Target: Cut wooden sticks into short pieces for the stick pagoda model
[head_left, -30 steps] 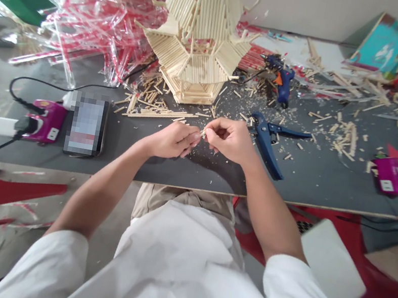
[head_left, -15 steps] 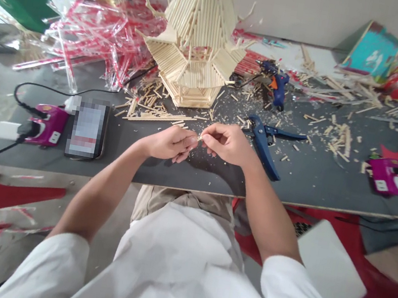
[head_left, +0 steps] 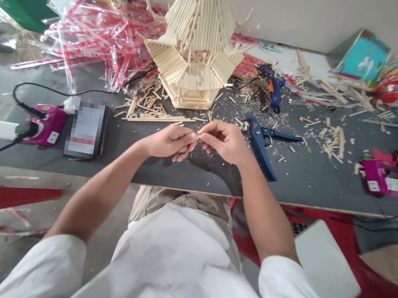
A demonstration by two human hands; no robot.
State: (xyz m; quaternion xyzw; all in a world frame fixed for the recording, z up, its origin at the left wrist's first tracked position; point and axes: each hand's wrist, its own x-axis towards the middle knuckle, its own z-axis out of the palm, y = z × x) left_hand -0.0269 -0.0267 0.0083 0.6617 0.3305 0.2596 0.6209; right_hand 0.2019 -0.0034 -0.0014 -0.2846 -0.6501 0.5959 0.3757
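My left hand [head_left: 171, 142] and my right hand [head_left: 225, 141] meet fingertip to fingertip above the dark table [head_left: 195, 169], both closed in a pinch. Between them they grip a small pale stick piece [head_left: 197, 137], almost wholly hidden by the fingers. A row of long sticks [head_left: 158, 117] lies just beyond my left hand. Behind it stands a tall pagoda model made of sticks [head_left: 195, 51]. Blue cutting pliers [head_left: 264, 140] lie right of my right hand.
A blue glue gun [head_left: 274, 90] lies behind the pliers. A phone [head_left: 86, 129] and a purple device [head_left: 44, 125] with cables sit at the left. Red-and-clear wrappers [head_left: 95, 38] pile up at the back left. Stick offcuts litter the right side, near another purple device [head_left: 377, 176].
Both hands stay together in the same pinch; the small stick's tip, visible earlier, is now hidden by the fingers. The camera view has shifted slightly.
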